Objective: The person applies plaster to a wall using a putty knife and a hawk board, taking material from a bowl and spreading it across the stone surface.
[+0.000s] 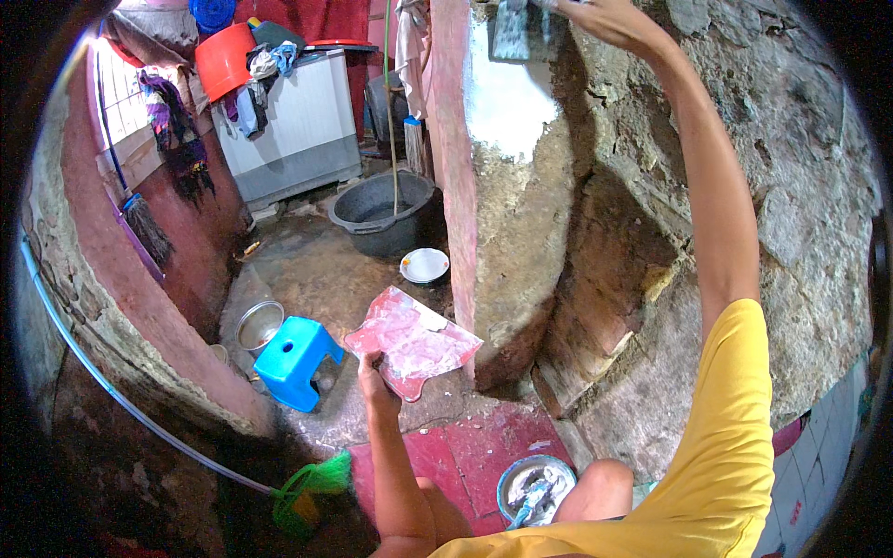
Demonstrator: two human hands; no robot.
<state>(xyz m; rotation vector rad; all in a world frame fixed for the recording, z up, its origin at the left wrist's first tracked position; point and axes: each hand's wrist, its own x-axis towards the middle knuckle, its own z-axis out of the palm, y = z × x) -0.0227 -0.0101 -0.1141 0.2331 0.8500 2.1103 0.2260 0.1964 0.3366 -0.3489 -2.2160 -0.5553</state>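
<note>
Holding a blade (511, 37) to the white patch (507, 107) high on the pillar (512, 251).
Gripped in the right hand (600, 19), with fingers seemingly closed on its top, though cropped there by the view's edge; pointing downward, with long axis roughly upright, probably for a flat press. Clasping a smeared board (414, 344) by one edge in the closed left hand (377, 383), face up, likely to carry paste (549, 482). Backed by a bowl (502, 485) between the knees (600, 488), perhaps for easy reach.
</note>
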